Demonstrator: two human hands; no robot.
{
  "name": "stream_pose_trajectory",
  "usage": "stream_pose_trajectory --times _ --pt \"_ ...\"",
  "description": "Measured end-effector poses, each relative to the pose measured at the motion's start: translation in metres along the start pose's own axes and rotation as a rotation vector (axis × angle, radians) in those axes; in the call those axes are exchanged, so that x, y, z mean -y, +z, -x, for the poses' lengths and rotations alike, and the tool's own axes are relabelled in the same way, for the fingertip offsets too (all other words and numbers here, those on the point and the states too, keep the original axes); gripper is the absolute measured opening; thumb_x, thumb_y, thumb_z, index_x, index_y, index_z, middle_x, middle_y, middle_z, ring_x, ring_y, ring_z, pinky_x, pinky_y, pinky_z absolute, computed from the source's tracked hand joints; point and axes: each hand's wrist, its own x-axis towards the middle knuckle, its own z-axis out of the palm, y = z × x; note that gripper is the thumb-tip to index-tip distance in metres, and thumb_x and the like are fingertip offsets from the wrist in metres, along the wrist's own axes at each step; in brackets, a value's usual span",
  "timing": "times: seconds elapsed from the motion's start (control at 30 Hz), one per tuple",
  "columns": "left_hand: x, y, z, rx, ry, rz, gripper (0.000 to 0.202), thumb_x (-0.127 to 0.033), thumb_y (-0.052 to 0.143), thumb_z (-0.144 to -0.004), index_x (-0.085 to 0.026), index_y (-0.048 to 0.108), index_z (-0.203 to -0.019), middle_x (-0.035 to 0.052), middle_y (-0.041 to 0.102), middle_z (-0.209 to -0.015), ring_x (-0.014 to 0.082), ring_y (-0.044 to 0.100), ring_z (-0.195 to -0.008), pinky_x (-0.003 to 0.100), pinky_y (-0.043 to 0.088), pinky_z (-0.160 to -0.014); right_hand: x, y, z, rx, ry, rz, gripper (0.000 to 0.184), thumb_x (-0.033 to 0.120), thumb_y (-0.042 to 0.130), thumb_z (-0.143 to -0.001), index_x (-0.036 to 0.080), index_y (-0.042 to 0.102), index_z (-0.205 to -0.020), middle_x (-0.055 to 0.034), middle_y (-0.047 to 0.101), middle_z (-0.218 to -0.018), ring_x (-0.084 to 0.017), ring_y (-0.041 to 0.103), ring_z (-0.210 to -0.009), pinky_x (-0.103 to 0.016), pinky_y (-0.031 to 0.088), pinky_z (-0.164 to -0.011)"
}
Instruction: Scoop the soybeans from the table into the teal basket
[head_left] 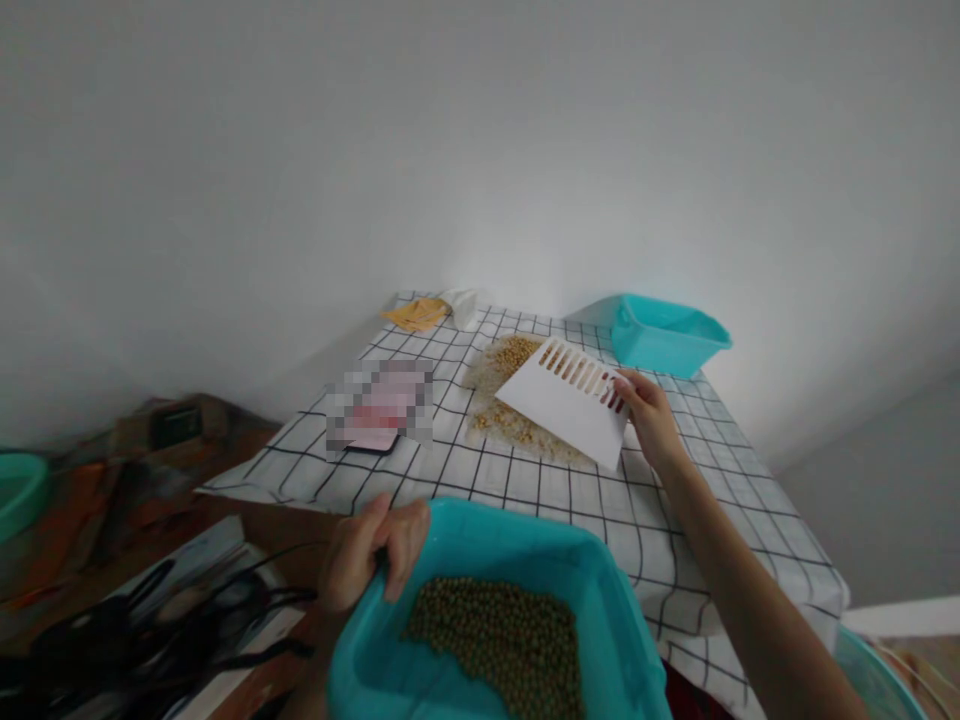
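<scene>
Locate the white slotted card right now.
In the head view, the white slotted card is right of centre, held in the right hand, partly over the yellowish grains.

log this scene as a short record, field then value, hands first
Left hand: gripping the near turquoise bin by its rim
Right hand: holding a white slotted card
Near turquoise bin contents: small greenish-brown beans
Partly hidden by white slotted card: yellowish beans
Far turquoise bin: on grid-patterned tablecloth, back right
Phone: left of the yellowish beans, screen pixelated
</scene>
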Motion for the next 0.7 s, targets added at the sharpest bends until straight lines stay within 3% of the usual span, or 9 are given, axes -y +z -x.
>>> stream_pose_trajectory --times 0.13,0.3,0.47,0.7 --pt "0.0 0.0 0.001 0.004 -0.016 -0.004 0.071 -0.039 0.028 -0.108 -0.021 0.055 -0.044 0.0012 0.052 -0.039 0.0157 0.044 -0.043 0.037 0.037 -0.064 -0.005 -0.004 -0.002 -0.074 0.072 -0.119 0.032 0.05 0.074 -0.077 0.023 0.075 -0.094 -0.0018 0.074 -0.079 -0.018 0.062 -0.066 -0.028 0.043 -0.059" --pt "0.002 0.003 0.001 -0.086 -0.012 -0.027 0.073 -0.038 0.027 -0.108 -0.021 0.05 -0.041 0.0017 0.049 -0.036 0.0155 0.042 -0.041 0.037 0.037 -0.06 -0.011 -0.006 -0.002 -0.106 0.125 -0.24 0.03 0.047 0.079 -0.072 0.023 0.076 -0.089 -0.0024 0.075 -0.078 -0.019 0.065 -0.07 -0.029 0.048 -0.062" --pt "0.004 0.002 0.0 -0.041 0.014 -0.099 0.075 -0.046 0.029 -0.106 -0.022 0.05 -0.038 0.0025 0.046 -0.033 0.0167 0.042 -0.039 0.038 0.039 -0.057 -0.015 -0.005 0.001 -0.14 0.152 -0.274 0.03 0.046 0.08 -0.071 0.023 0.076 -0.09 -0.0023 0.076 -0.079 -0.019 0.067 -0.068 -0.029 0.05 -0.062" --pt "0.004 -0.001 0.001 0.009 0.017 -0.065 0.073 -0.037 0.024 -0.109 -0.021 0.056 -0.045 0.0015 0.051 -0.04 0.0155 0.045 -0.043 0.037 0.04 -0.066 -0.013 0.0 0.003 -0.128 0.159 -0.266 0.028 0.045 0.078 -0.073 0.022 0.076 -0.088 -0.003 0.076 -0.079 -0.019 0.066 -0.066 -0.029 0.049 -0.06"
